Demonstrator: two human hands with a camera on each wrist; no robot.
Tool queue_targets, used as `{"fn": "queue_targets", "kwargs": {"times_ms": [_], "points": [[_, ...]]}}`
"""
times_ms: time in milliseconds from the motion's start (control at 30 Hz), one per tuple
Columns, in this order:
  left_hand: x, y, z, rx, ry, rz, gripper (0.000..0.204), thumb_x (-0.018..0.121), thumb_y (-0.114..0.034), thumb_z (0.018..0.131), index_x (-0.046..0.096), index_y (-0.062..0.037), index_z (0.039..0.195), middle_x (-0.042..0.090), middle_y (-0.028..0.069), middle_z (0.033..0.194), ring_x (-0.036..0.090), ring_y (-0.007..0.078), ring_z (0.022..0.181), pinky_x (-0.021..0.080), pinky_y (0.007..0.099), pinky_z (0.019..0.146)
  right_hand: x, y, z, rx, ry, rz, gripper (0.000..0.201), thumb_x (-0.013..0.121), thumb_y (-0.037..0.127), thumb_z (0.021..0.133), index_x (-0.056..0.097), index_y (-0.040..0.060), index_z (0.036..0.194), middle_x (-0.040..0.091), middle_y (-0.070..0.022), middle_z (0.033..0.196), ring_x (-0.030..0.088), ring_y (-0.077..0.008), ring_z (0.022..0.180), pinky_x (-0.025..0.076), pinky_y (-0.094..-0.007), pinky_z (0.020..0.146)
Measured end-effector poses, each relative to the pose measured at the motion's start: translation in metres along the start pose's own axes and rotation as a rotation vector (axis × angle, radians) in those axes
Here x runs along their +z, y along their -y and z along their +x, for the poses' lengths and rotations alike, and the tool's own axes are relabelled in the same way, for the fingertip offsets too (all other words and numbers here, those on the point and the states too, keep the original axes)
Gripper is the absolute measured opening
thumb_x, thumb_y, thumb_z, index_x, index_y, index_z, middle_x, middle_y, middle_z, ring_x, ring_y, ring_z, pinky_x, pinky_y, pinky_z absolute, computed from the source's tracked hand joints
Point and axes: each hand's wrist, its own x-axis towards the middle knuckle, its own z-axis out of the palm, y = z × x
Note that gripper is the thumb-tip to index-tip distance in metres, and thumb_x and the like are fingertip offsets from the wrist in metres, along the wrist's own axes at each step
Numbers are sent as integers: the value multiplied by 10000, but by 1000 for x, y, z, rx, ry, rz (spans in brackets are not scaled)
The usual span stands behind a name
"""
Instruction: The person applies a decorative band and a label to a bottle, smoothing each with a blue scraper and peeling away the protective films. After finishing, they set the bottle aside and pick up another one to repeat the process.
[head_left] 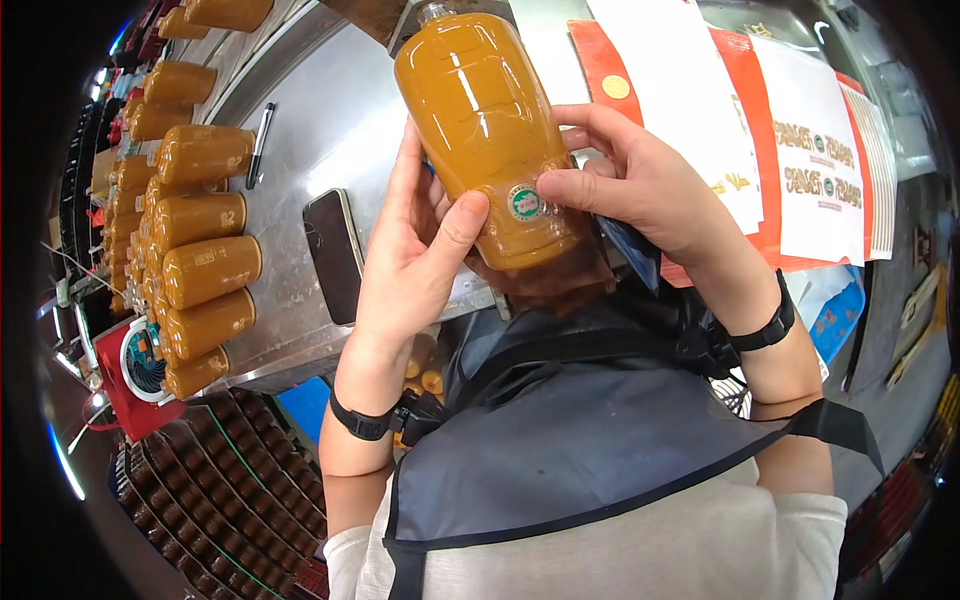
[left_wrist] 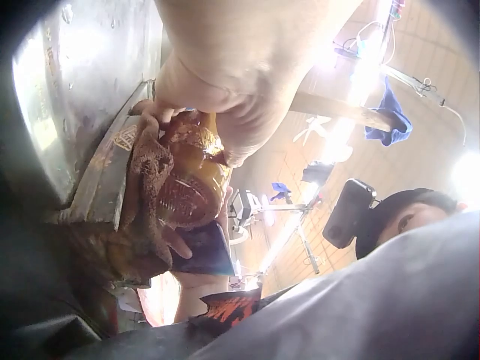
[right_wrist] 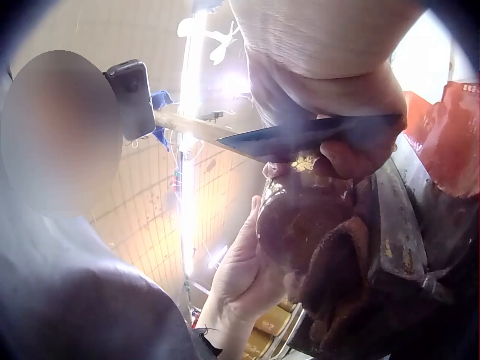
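A large clear bottle of amber-brown liquid (head_left: 485,95) lies tilted between both hands, its neck pointing away and its base toward the apron. The left hand (head_left: 415,245) grips its left side, thumb on the front and the other fingers partly hidden behind. At the lower front is a round green-and-white sticker (head_left: 524,203). The right hand (head_left: 650,180) touches the bottle beside this sticker with its thumb, index finger along the bottle's side. Its curled fingers hold a thin dark blue sheet (right_wrist: 307,137). A brown cloth (left_wrist: 152,176) lies under the base, at the table edge.
Several filled bottles (head_left: 205,215) stand in rows at the left of the metal table (head_left: 300,110). Nearby lie a phone (head_left: 333,255) and a black marker (head_left: 261,145). Red-and-white printed packaging (head_left: 820,170) covers the right side. Crates of dark bottles (head_left: 215,500) sit lower left.
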Motion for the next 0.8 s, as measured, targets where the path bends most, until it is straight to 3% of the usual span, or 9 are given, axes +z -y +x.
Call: {"fn": "queue_targets", "kwargs": {"times_ms": [267, 800], "points": [[-1, -1, 0, 16, 13, 38, 754, 561, -63, 1009, 77, -4, 1584, 334, 172, 1562, 370, 244, 1427, 325, 378, 1161, -2, -2, 0, 23, 7, -3, 721, 831, 316, 833, 492, -38, 1362, 623, -119, 1148, 629, -154, 1032, 492, -256, 897], [2, 2, -1, 25, -40, 54, 749, 580, -133, 1016, 106, 3, 1580, 373, 164, 1542, 391, 243, 1411, 349, 378, 1148, -1, -7, 1, -21, -10, -21, 714, 823, 330, 836, 498, -39, 1354, 641, -117, 1134, 635, -146, 1018, 498, -254, 873]]}}
